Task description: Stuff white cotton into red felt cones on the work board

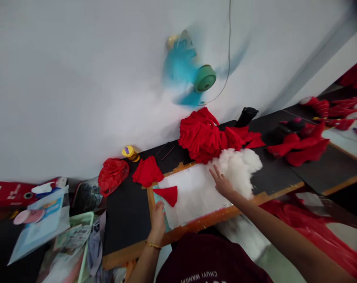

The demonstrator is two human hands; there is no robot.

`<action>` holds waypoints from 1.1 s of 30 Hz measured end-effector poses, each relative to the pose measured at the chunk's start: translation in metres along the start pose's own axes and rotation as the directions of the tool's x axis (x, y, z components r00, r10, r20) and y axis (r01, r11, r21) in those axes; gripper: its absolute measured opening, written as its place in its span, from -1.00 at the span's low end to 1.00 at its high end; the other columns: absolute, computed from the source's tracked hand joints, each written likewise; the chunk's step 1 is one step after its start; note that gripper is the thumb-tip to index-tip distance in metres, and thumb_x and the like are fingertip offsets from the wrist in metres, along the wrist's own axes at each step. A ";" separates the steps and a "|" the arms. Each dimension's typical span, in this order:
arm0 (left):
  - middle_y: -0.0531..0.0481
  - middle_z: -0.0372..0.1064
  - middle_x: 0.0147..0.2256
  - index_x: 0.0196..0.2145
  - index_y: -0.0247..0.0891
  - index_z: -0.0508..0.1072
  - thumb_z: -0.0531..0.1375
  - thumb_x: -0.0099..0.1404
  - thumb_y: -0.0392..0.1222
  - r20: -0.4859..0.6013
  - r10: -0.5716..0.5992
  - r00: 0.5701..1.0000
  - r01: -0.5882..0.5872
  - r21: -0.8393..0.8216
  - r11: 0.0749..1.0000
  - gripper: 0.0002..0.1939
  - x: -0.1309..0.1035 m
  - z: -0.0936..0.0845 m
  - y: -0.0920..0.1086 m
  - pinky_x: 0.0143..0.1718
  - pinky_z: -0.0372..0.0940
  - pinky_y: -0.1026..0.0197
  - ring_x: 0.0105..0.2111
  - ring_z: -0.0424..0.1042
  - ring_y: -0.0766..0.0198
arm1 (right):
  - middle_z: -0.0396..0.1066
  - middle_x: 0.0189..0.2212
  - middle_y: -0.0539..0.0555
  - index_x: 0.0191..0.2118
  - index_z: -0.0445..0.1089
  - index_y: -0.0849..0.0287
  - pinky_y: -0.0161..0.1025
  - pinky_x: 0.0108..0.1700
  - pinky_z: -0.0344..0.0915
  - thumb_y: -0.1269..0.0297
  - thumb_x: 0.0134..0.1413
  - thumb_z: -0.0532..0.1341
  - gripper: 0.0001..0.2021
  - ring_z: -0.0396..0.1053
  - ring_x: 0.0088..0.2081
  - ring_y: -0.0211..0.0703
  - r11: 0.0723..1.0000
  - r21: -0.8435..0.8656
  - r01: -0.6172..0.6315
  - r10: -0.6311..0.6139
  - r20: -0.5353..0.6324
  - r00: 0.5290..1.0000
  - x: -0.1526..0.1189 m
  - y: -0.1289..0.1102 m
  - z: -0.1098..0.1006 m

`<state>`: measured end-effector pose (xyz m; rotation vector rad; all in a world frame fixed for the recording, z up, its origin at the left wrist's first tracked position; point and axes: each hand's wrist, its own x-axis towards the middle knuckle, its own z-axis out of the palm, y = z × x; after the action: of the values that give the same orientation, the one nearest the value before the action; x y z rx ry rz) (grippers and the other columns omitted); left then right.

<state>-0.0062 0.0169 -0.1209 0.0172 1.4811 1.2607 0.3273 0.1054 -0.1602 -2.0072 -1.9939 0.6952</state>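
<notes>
My left hand [157, 218] is at the left edge of the white work sheet [193, 192], its fingers curled in. Whatever it holds, if anything, is hidden. Just above it lies a small red cone-shaped fabric piece [169, 195], its wide end toward the right. My right hand [222, 184] reaches to the near-left side of a heap of white fluffy stuffing [240, 167], fingers stretched and spread, nothing visibly gripped. Behind the stuffing rises a big pile of red fabric pieces [199, 133]. A smaller stack of red fabric [148, 171] sits left of the sheet.
A wall fan [205, 78] spins above the table. Along the back are a yellow spool [130, 153], a phone [165, 151] and a black container [247, 116]. A red plastic bag [113, 176] and a green basket [88, 239] stand left; red fabric [302, 145] lies right.
</notes>
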 end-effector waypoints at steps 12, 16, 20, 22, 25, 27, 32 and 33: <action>-0.13 0.45 -0.02 -0.16 -0.18 0.54 0.37 -0.29 -0.53 0.390 0.222 0.894 -0.324 0.218 0.921 -0.35 -0.005 0.120 -0.044 -0.08 0.34 0.16 -0.12 0.43 0.12 | 0.51 -0.22 0.07 -0.08 0.43 0.17 -0.20 -0.16 0.40 0.47 0.03 0.06 -0.66 0.44 -0.30 -0.15 0.912 0.378 0.156 -0.214 0.115 0.970 0.013 -0.035 0.031; 0.05 0.47 -0.46 -0.36 -0.22 0.56 0.26 -0.24 -0.58 0.453 0.085 0.888 -0.286 0.397 0.872 -0.55 0.015 0.136 -0.053 -0.14 0.36 0.10 -0.35 0.43 0.15 | 0.48 -0.19 0.09 0.17 0.25 0.18 -0.24 -0.32 0.41 0.36 0.07 0.11 -0.51 0.41 -0.38 -0.21 0.792 0.594 0.141 -0.263 0.124 0.957 0.002 -0.032 0.037; 0.03 0.45 -0.52 -0.44 -0.31 0.57 0.25 -0.14 -0.56 0.411 0.081 0.908 -0.250 0.375 0.893 -0.72 0.020 0.135 -0.059 -0.24 0.33 0.15 -0.44 0.37 0.19 | 0.40 0.07 0.23 0.34 0.04 0.19 -0.19 -0.17 0.45 0.37 -0.01 0.24 -0.25 0.46 -0.26 -0.16 0.851 0.450 0.272 -0.382 0.173 0.908 0.006 -0.024 0.041; 0.02 0.49 -0.48 -0.46 -0.30 0.57 0.26 -0.12 -0.54 0.402 0.087 0.912 -0.238 0.345 0.908 -0.75 0.019 0.132 -0.060 -0.25 0.32 0.19 -0.43 0.38 0.20 | 0.39 0.11 0.21 0.25 0.21 0.17 -0.17 -0.03 0.42 0.39 0.01 0.24 -0.37 0.46 -0.10 -0.07 0.872 0.347 0.346 -0.435 0.223 0.872 0.011 -0.026 0.044; 0.04 0.49 -0.47 -0.45 -0.29 0.56 0.26 -0.13 -0.56 0.341 0.116 0.933 -0.223 0.293 0.930 -0.73 0.018 0.119 -0.052 -0.27 0.30 0.24 -0.42 0.39 0.24 | 0.50 -0.02 0.16 0.02 0.44 0.16 -0.19 0.03 0.36 0.49 0.12 0.14 -0.65 0.45 -0.03 -0.02 0.908 0.254 0.334 -0.395 0.246 0.885 0.023 -0.030 0.046; 0.05 0.48 -0.48 -0.41 -0.30 0.57 0.25 -0.11 -0.56 0.264 0.149 0.953 -0.218 0.255 0.942 -0.71 0.017 0.103 -0.040 -0.33 0.28 0.29 -0.46 0.36 0.28 | 0.50 -0.06 0.24 -0.07 0.48 0.21 -0.20 0.00 0.34 0.62 0.11 0.07 -0.64 0.47 -0.06 -0.01 0.939 0.172 0.298 -0.334 0.249 0.909 0.034 -0.026 0.042; 0.07 0.49 -0.43 -0.26 -0.30 0.56 0.22 -0.06 -0.54 0.114 0.196 0.974 -0.212 0.160 0.964 -0.63 0.013 0.057 -0.006 -0.42 0.26 0.32 -0.49 0.36 0.32 | 0.46 -0.08 0.44 -0.11 0.49 0.30 -0.02 -0.06 0.37 0.70 0.11 0.01 -0.62 0.50 -0.12 0.12 0.981 -0.087 0.171 -0.146 0.246 0.958 0.059 -0.007 0.026; 0.04 0.51 -0.38 -0.22 -0.29 0.55 0.23 -0.05 -0.52 0.106 0.191 0.976 -0.203 0.125 0.971 -0.60 0.011 0.050 -0.001 -0.39 0.29 0.30 -0.45 0.40 0.30 | 0.44 -0.04 0.47 -0.07 0.48 0.31 0.04 -0.07 0.38 0.69 0.11 0.02 -0.61 0.49 -0.12 0.16 0.980 -0.117 0.163 -0.130 0.246 0.961 0.060 -0.007 0.023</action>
<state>0.0266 0.0563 -0.1190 0.3168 1.5085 1.2965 0.3082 0.1613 -0.1869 -1.8990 -2.3595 0.8183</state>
